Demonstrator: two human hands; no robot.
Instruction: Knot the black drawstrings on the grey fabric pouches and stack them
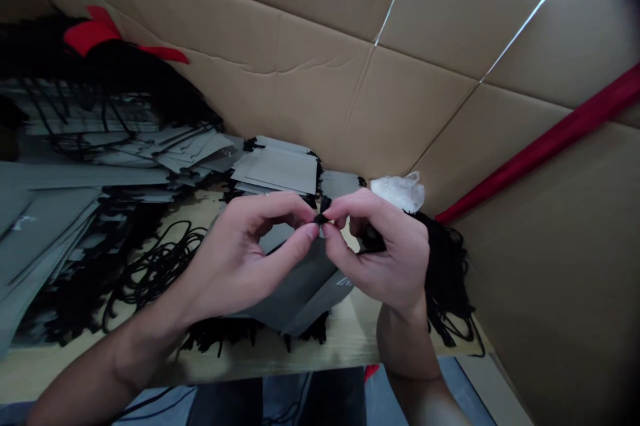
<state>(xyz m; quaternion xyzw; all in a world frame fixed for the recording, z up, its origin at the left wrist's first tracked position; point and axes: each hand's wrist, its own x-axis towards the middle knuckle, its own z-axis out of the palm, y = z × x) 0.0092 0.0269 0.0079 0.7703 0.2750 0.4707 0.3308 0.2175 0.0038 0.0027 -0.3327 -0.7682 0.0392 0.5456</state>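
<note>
My left hand [265, 249] and my right hand [383, 246] meet at the middle of the view, thumbs and forefingers pinched on a small black cord knot [321, 218]. Short cord ends stick up above the fingertips. Below and behind my hands lies a grey card piece [295, 289] with white print near its right side, partly covered by my fingers. Black cord ends [220, 335] show along its lower edge.
Stacked grey pieces [283, 169] with black cords stand behind; more [45, 233] fill the left. Loose black cords [170, 256] lie on the wooden table [350, 346], others [445, 279] at right. A clear plastic bag [400, 191] rests near the cardboard wall [300, 46].
</note>
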